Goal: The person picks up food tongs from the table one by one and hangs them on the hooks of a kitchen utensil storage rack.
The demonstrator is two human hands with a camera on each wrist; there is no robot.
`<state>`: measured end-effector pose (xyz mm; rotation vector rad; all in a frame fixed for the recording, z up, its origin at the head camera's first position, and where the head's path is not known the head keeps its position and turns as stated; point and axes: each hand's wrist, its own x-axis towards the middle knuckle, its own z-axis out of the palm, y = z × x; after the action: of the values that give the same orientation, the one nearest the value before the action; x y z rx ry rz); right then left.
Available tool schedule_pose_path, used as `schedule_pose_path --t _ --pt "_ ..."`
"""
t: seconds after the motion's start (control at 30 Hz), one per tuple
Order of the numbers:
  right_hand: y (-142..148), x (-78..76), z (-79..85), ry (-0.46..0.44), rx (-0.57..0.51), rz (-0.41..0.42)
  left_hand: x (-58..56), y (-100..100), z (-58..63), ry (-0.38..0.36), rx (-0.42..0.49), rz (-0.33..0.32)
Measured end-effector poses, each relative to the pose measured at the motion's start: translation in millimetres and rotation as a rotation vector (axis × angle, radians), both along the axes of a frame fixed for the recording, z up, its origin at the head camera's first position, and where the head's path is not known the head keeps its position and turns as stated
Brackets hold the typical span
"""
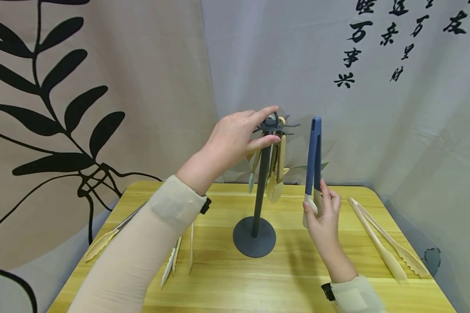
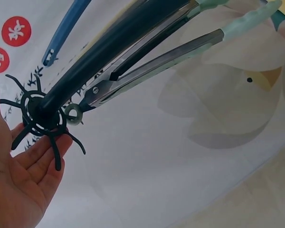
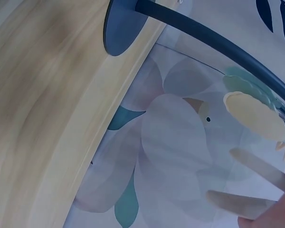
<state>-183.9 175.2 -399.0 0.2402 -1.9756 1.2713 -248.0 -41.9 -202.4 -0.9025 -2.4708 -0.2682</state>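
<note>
A dark grey utensil stand rises from a round base on the table. My left hand is at its top, thumb and fingers around the crown of hooks. Metal tongs with pale green tips hang from a hook in the left wrist view. Cream-tipped tongs hang among other utensils behind the pole. My right hand holds blue-handled tongs by their pale heads, handles pointing up, to the right of the stand. Those pale heads show at the right wrist view's corner.
White tongs lie along the table's right side. At the left lie tongs with a yellowish head, partly behind my sleeve, and more pale tongs. A printed curtain hangs behind the wooden table.
</note>
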Motion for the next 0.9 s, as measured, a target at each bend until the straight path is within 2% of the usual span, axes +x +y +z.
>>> schedule_pose_path --t 0.17,0.27,0.47,0.8,0.9 --pt "6 -13.2 -18.9 0.040 0.017 -0.030 0.6 0 0.2 -0.007 -0.002 0.005" --pt "8 -16.0 -23.4 0.053 0.021 -0.039 0.7 0 0.2 -0.005 -0.002 0.002" --pt "7 -16.6 -23.4 0.091 0.045 -0.049 0.6 0 -0.4 0.009 0.003 -0.009" --pt "7 -16.1 -22.4 0.091 0.057 -0.063 0.2 0 -0.3 0.013 0.000 -0.008" --pt "6 -15.8 -21.8 0.122 0.066 -0.068 0.3 1 -0.3 0.018 -0.005 -0.002"
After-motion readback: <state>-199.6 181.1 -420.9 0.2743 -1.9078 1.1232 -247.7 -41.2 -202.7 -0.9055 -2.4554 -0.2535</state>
